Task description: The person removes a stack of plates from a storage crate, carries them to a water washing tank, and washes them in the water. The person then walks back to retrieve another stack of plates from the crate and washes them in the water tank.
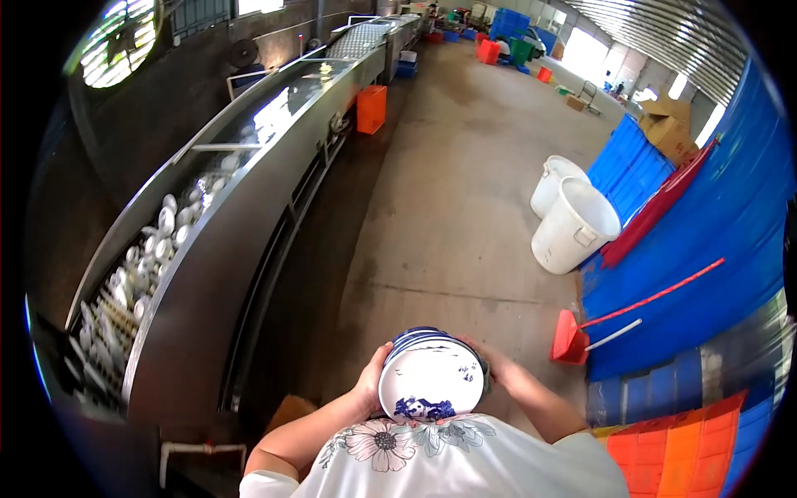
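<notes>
plates (432,378) fill the grip between left hand (374,378) and right hand (483,353); left of them runs a steel trough (212,270), right a red dustpan (568,336), white tubs (573,228) farther off.

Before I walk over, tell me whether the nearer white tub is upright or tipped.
Upright: the tub stands base-down on the floor, its round mouth facing up with no lid over it.
</notes>
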